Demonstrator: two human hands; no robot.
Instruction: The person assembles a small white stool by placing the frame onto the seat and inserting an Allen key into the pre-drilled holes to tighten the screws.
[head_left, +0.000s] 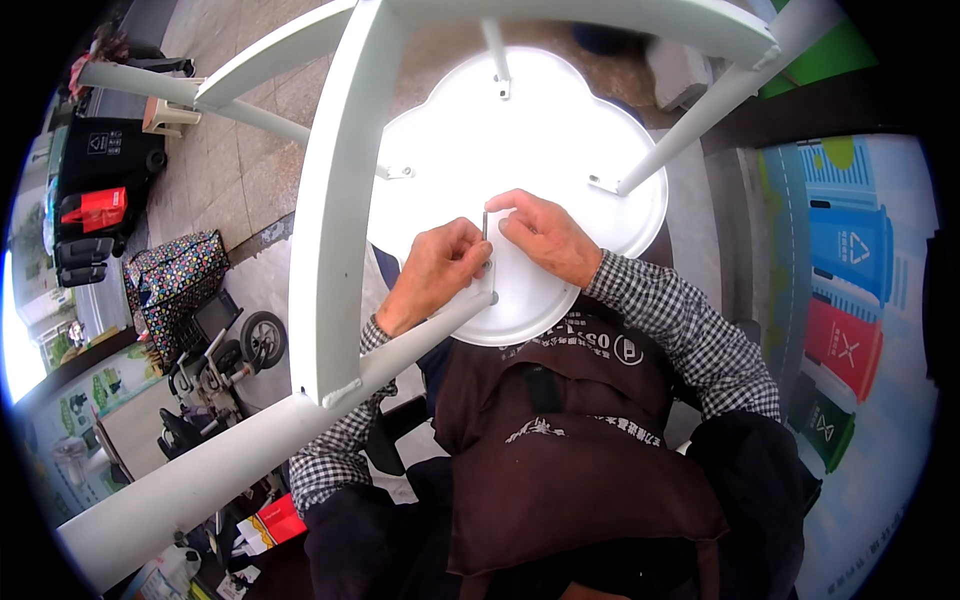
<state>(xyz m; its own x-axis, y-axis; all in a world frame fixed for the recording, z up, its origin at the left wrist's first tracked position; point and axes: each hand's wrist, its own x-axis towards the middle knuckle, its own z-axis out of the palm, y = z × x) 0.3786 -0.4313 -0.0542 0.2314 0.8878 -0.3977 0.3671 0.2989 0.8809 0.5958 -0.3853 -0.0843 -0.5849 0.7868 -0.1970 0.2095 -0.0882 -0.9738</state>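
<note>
An upturned white stool lies across my lap, its round-lobed seat [450, 130] underside up and its tube legs rising toward me. My left hand [436, 270] is closed, thumb and fingers pinching a thin metal rod [486, 224] that looks like a hex key. It stands beside the foot of the nearest leg [440, 325], over a small metal bracket; its lower end is hidden by my fingers. My right hand [550, 238] comes from the right, index finger stretched out and its tip touching the rod's upper end. The other right fingers are bent and partly hidden.
The stool's curved crossbar [340, 200] and other leg [700, 115] stand between me and the seat. A brown apron [590, 480] covers my lap. To the left are a wheeled cart [262, 340], a dotted bag [175, 285] and a black bin [105, 155]; a printed wall panel [850, 300] is right.
</note>
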